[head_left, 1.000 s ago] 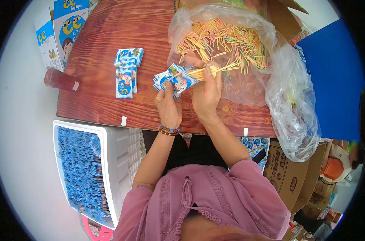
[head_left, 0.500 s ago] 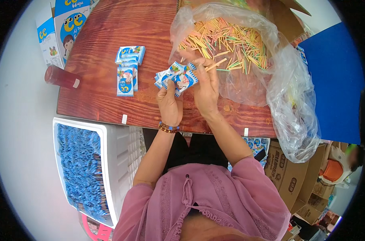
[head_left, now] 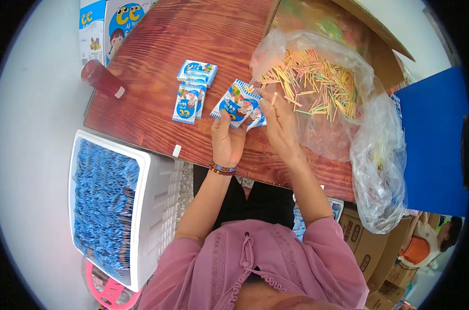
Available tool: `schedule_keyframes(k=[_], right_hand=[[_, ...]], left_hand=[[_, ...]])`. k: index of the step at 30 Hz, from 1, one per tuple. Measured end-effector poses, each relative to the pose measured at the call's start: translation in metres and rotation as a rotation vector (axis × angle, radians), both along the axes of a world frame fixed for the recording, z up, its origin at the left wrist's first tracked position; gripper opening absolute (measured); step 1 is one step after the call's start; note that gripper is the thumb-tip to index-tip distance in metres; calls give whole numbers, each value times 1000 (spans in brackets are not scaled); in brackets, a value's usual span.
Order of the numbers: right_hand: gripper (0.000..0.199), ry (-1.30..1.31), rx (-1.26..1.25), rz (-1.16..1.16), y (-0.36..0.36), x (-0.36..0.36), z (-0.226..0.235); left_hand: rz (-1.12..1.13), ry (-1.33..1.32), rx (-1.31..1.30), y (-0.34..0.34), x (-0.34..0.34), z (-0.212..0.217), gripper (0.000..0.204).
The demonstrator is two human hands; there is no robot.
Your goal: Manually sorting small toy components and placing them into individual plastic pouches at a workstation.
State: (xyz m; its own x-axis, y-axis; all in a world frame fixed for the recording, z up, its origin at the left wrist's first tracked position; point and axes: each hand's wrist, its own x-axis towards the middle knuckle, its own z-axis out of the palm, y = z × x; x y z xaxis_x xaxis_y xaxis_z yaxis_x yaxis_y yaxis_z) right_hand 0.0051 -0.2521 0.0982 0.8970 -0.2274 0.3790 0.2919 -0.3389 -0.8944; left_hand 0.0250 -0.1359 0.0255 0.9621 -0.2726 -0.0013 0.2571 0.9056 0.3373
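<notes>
My left hand (head_left: 228, 140) is closed around a few small blue-and-white sachets (head_left: 233, 106), fanned out with the thumb across their front. My right hand (head_left: 283, 129) pinches some thin pale sticks (head_left: 274, 98), and its fingertips are at the sachets' upper right corner. A few stick ends show at the top edge of the front sachet; whether they are inside it I cannot tell. Left of my hands, more such sachets (head_left: 193, 93) lie overlapping in a small stack. To the right, many pastel sticks (head_left: 317, 85) lie loose on a clear plastic bag (head_left: 379, 175).
A reddish bottle (head_left: 103, 79) lies at the wooden table's (head_left: 157, 77) left edge, near printed boxes (head_left: 125, 31). A white crate (head_left: 146, 206) packed with blue sachets stands at lower left. A blue panel (head_left: 431, 144) and cardboard boxes (head_left: 361, 240) are at right.
The view has shifted, so the table things sit lower and further right. My left hand's sachets have turned to show the front one more squarely, with stick ends now at its top edge.
</notes>
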Motion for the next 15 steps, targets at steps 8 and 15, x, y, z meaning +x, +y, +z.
schedule_keyframes(k=[8,15], right_hand=[[14,74,171,270,7,17,6],[17,214,61,315,5,36,4]], left_hand=[[17,-109,-8,32,8,8,34],[44,-163,406,60,22,5,32]])
